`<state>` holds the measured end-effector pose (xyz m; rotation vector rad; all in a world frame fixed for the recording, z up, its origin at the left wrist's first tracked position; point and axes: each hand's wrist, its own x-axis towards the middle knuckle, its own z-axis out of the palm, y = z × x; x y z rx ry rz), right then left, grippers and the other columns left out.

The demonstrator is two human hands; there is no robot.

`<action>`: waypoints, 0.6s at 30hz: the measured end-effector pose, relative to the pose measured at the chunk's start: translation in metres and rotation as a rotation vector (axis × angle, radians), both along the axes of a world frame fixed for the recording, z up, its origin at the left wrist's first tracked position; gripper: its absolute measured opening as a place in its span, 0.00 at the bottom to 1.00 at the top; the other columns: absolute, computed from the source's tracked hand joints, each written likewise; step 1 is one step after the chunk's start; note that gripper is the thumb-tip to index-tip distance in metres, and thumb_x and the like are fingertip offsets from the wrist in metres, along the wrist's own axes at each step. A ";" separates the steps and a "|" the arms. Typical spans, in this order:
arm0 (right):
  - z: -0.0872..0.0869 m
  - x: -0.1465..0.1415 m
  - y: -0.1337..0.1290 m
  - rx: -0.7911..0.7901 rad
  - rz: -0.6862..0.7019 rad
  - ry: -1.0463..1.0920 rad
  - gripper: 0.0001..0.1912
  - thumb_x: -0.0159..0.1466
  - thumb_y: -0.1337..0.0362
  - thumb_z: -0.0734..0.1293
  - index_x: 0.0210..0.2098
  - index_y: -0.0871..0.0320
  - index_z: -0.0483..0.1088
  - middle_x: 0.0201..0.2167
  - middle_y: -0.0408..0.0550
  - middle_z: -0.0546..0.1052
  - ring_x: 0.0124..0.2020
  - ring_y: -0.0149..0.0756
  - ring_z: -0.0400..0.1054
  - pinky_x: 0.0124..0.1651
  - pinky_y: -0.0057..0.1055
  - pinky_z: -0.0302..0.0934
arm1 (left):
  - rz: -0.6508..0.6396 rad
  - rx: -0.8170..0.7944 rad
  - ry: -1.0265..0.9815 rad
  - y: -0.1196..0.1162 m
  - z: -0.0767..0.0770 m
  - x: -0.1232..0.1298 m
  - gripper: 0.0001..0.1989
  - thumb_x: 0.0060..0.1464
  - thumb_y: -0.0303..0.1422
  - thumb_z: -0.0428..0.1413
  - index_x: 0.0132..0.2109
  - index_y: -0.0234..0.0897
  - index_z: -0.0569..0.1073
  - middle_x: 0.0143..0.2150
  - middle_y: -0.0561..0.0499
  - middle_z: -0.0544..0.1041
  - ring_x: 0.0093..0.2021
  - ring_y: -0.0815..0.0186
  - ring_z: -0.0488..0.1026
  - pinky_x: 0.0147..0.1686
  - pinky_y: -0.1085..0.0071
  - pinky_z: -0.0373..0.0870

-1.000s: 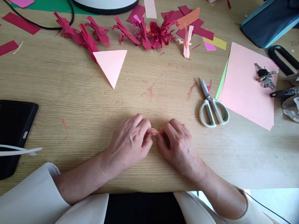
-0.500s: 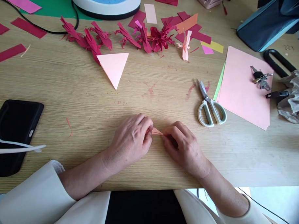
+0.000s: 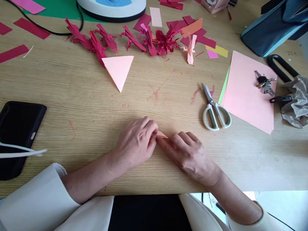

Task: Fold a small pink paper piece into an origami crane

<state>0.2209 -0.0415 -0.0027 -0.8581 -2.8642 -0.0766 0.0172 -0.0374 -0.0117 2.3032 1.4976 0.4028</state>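
Observation:
Near the table's front, my left hand is closed, its thumb and fingers pinching a small folded piece of salmon-pink paper. Only the paper's pointed end shows; the rest is hidden under the fingers. My right hand lies along the paper's near side, with one digit reaching almost to the left fingertips and the others bent together at the point. Its hold is partly hidden. Beyond the hands lies a pale pink folded paper triangle. White-handled scissors rest to the right, apart from my right hand.
Several crimson folded paper figures lie in a row at the back, with a pale pink one. Keys sit on pink paper sheets at the right. A black phone and white cable are at the left.
My right hand has turned flatter, and a digit has slid left along the paper toward my left fingers. The left hand keeps its pinch. The view has shifted slightly.

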 end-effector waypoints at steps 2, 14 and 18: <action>0.001 0.000 0.001 0.006 0.007 -0.002 0.17 0.69 0.71 0.59 0.56 0.62 0.67 0.33 0.48 0.69 0.32 0.36 0.59 0.32 0.36 0.55 | -0.005 -0.002 0.003 0.000 0.000 0.000 0.04 0.58 0.25 0.49 0.35 0.37 0.65 0.37 0.49 0.70 0.36 0.62 0.66 0.36 0.65 0.62; -0.004 0.017 0.001 -0.054 0.082 0.055 0.20 0.69 0.72 0.59 0.60 0.65 0.64 0.40 0.52 0.73 0.35 0.38 0.61 0.36 0.38 0.60 | -0.024 0.006 0.016 0.001 -0.001 -0.001 0.05 0.59 0.26 0.47 0.35 0.37 0.65 0.36 0.48 0.69 0.36 0.62 0.66 0.37 0.65 0.63; -0.004 0.018 0.001 -0.062 0.062 0.057 0.21 0.68 0.72 0.60 0.61 0.63 0.64 0.39 0.51 0.73 0.35 0.38 0.61 0.36 0.39 0.59 | -0.032 0.010 0.013 0.002 -0.001 -0.001 0.05 0.59 0.26 0.47 0.35 0.37 0.65 0.36 0.48 0.69 0.36 0.62 0.66 0.36 0.65 0.63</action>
